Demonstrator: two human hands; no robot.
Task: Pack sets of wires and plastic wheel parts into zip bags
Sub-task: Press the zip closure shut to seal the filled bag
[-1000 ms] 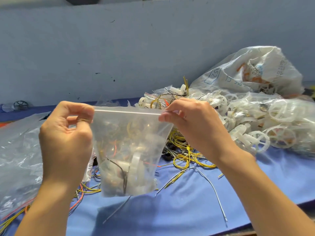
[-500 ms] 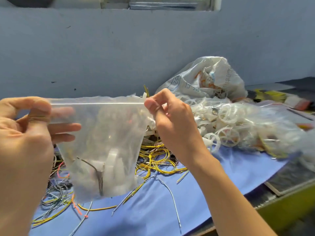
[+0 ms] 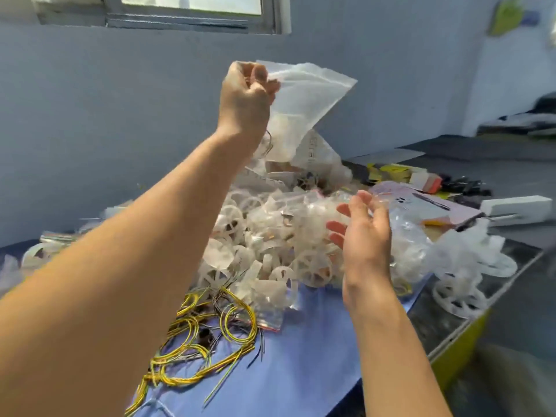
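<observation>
Zip bag [image 3: 304, 94]: held in the air above the wheel pile [image 3: 270, 236], hanging tilted from one top corner. Its contents are blurred, with white pieces and a dark wire faint low inside, partly behind the wrist.
Left hand [image 3: 246, 94]: grip closed round the bag's top corner.
Right hand [image 3: 364, 236]: grip wide with fingers relaxed, holding nothing, just over the wheel pile's right side.
Wheel pile: white plastic wheels and filled bags smeared by blur, the left part hidden behind the left forearm.
Wires [image 3: 210, 326]: yellow and dark loops on the blue cloth [image 3: 301, 371], in front of the wheel pile.
White sack [image 3: 319, 158]: behind the wheel pile, largely covered by the zip bag.
</observation>
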